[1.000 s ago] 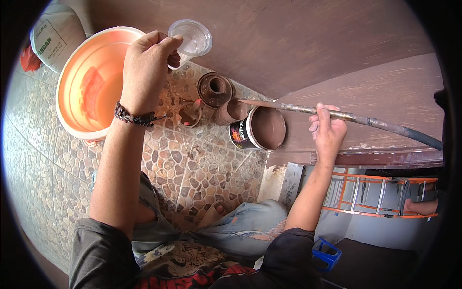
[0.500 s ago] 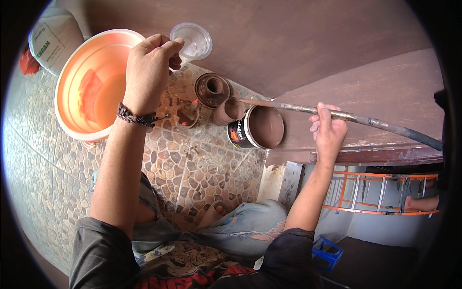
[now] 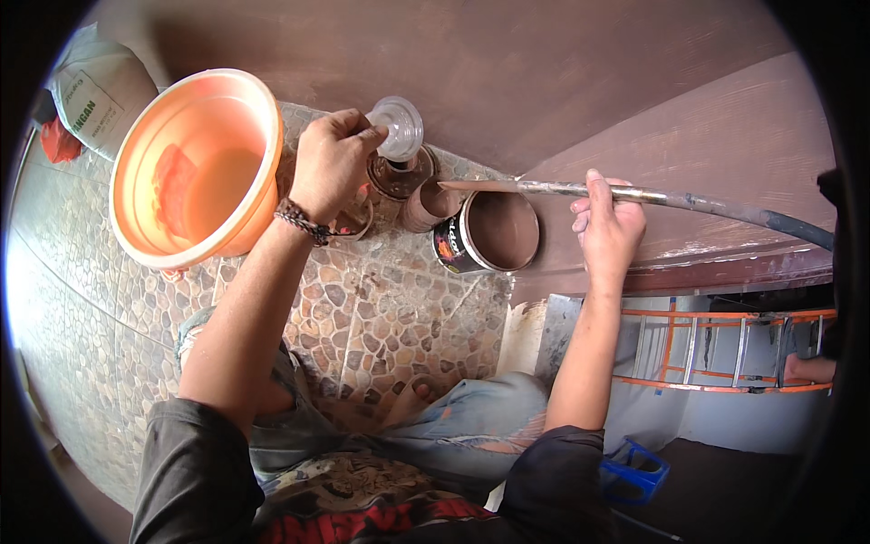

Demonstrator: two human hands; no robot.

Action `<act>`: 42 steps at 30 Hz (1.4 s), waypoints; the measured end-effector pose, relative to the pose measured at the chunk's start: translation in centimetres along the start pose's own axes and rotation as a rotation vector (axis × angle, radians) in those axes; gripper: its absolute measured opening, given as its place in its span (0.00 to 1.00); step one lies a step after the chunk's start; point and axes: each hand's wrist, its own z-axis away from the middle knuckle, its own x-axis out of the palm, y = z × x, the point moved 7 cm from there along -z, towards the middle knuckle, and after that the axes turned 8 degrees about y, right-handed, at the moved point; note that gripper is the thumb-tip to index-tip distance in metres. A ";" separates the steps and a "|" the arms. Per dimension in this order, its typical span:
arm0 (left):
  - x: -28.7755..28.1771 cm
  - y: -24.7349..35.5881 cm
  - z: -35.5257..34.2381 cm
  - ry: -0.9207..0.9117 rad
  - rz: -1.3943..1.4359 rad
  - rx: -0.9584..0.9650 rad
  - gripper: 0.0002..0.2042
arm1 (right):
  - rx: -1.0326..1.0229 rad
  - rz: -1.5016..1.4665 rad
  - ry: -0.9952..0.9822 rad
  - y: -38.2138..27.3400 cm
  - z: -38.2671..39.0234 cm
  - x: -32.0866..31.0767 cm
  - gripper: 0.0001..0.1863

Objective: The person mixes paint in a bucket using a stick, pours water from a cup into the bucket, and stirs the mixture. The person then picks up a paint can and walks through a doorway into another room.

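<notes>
My left hand pinches the rim of a clear plastic cup. The cup is tilted and hangs in front of a brown-stained can that stands by the wall. In my right hand is a long paintbrush, gripped partway along its handle. Its brown pointed tip lies above a brown-coated tub and beside a paint bucket filled with brown paint. My left hand and forearm partly hide a wire-handled small pot.
A large orange basin holding some liquid stands left, with a white sack behind it. A brown-painted wall rises ahead. An orange ladder, a blue stool and another person's limb are at right.
My left hand has carried the cup right and down, in front of the brown-stained can. My right hand and the paintbrush have shifted slightly left and up.
</notes>
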 end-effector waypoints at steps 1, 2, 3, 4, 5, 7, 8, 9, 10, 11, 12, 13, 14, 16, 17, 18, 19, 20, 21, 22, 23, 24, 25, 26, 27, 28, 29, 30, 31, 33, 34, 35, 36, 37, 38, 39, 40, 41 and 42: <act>0.8 -0.5 0.4 -0.024 0.027 -0.034 0.10 | 0.003 -0.009 0.005 0.3 -0.1 0.0 0.12; 1.6 -0.7 0.7 -0.026 0.016 -0.019 0.09 | -0.001 -0.007 0.021 0.7 -0.1 0.0 0.12; 2.4 -1.0 1.0 -0.027 -0.007 -0.002 0.08 | -0.005 -0.006 0.036 1.0 -0.2 0.0 0.12; 3.0 -1.2 1.3 -0.019 -0.030 0.021 0.09 | -0.009 -0.005 0.053 1.3 -0.2 -0.1 0.12; 3.6 -1.2 1.6 -0.026 -0.037 0.075 0.09 | -0.001 0.008 0.062 1.6 -0.3 -0.2 0.12; 4.9 -2.1 1.9 -0.023 -0.087 0.102 0.09 | 0.018 0.037 0.079 2.2 -0.4 -0.5 0.13; 5.6 -2.5 2.1 -0.018 -0.072 0.113 0.09 | 0.027 0.037 0.084 2.4 -0.4 -0.6 0.14; 6.1 -3.1 2.1 -0.022 -0.087 0.124 0.09 | 0.036 0.037 0.090 2.6 -0.4 -0.7 0.14; 6.7 -3.6 2.1 -0.026 -0.107 0.138 0.09 | 0.040 0.037 0.093 2.8 -0.4 -0.8 0.14; 7.3 -4.1 2.1 -0.030 -0.126 0.150 0.09 | 0.046 0.040 0.104 3.0 -0.4 -0.9 0.14; 7.6 -4.3 2.1 -0.018 -0.144 0.202 0.09 | 0.047 0.042 0.112 3.1 -0.5 -1.1 0.15; 8.0 -4.4 2.2 -0.010 -0.180 0.272 0.08 | 0.043 0.045 0.121 3.3 -0.5 -1.2 0.15; 8.4 -4.4 2.2 -0.002 -0.215 0.342 0.08 | 0.060 0.061 0.124 3.5 -0.5 -1.3 0.15; 9.1 -4.4 2.3 0.025 -0.261 0.451 0.07 | 0.083 0.095 0.131 4.1 -0.5 -1.5 0.15; 9.4 -4.4 2.3 0.027 -0.275 0.494 0.07 | 0.089 0.083 0.132 4.3 -0.5 -1.5 0.15; 9.7 -4.4 2.4 0.028 -0.289 0.537 0.07 | 0.095 0.071 0.133 4.5 -0.4 -1.5 0.15; 10.0 -4.3 2.4 0.029 -0.302 0.580 0.08 | 0.105 0.071 0.138 4.7 -0.4 -1.6 0.15; 10.3 -4.4 2.4 0.017 -0.311 0.584 0.07 | 0.115 0.050 0.135 4.9 -0.4 -1.6 0.15; 10.6 -4.5 2.5 0.005 -0.320 0.588 0.07 | 0.130 0.041 0.136 5.1 -0.3 -1.6 0.15; 10.9 -4.6 2.4 -0.008 -0.329 0.593 0.07 | 0.145 0.031 0.138 5.3 -0.3 -1.7 0.15; 11.1 -4.6 2.4 -0.012 -0.346 0.624 0.07 | 0.155 0.030 0.143 5.5 -0.3 -1.7 0.15; 11.4 -4.5 2.4 -0.015 -0.362 0.655 0.06 | 0.165 0.029 0.148 5.6 -0.2 -1.7 0.15; 11.7 -4.5 2.4 -0.022 -0.378 0.681 0.06 | 0.165 0.023 0.151 5.7 -0.2 -1.7 0.15; 11.9 -4.4 2.4 -0.016 -0.386 0.718 0.06 | 0.168 0.028 0.147 5.8 -0.2 -1.7 0.16; 12.1 -4.4 2.4 -0.013 -0.394 0.749 0.06 | 0.172 0.028 0.144 5.8 -0.1 -1.7 0.16; 12.3 -4.5 2.5 -0.013 -0.406 0.776 0.06 | 0.168 0.024 0.141 5.9 -0.1 -1.7 0.16; 12.5 -4.5 2.5 -0.011 -0.409 0.797 0.06 | 0.165 0.021 0.137 5.9 -0.1 -1.7 0.16; 12.8 -4.6 2.5 -0.012 -0.417 0.812 0.06 | 0.161 0.024 0.127 6.0 0.0 -1.6 0.17; 13.0 -4.7 2.6 -0.015 -0.427 0.825 0.06 | 0.159 0.030 0.125 6.0 0.0 -1.6 0.17; 13.4 -5.0 2.6 -0.036 -0.442 0.831 0.05 | 0.147 0.044 0.126 6.0 0.0 -1.6 0.17; 13.6 -5.2 2.6 -0.052 -0.455 0.825 0.04 | 0.145 0.044 0.130 6.1 0.0 -1.7 0.17; 13.8 -5.1 2.7 -0.052 -0.445 0.853 0.05 | 0.160 0.041 0.129 6.2 0.0 -1.7 0.16; 13.9 -5.1 2.8 -0.055 -0.440 0.873 0.06 | 0.168 0.035 0.127 6.3 0.1 -1.6 0.16; 14.1 -5.1 2.9 -0.058 -0.435 0.893 0.06 | 0.172 0.028 0.125 6.4 0.1 -1.6 0.16; 14.3 -5.1 2.9 -0.058 -0.439 0.909 0.06 | 0.179 0.018 0.124 6.4 0.1 -1.6 0.16; 14.4 -5.2 3.0 -0.057 -0.443 0.925 0.06 | 0.191 0.014 0.124 6.6 0.1 -1.5 0.16; 14.6 -5.2 3.1 -0.055 -0.447 0.940 0.06 | 0.199 0.007 0.120 6.7 0.1 -1.5 0.16; 14.8 -5.4 3.0 -0.070 -0.463 0.944 0.05 | 0.203 0.001 0.118 6.8 0.2 -1.4 0.16; 14.9 -5.6 3.0 -0.085 -0.480 0.948 0.04 | 0.201 0.004 0.110 6.8 0.2 -1.3 0.16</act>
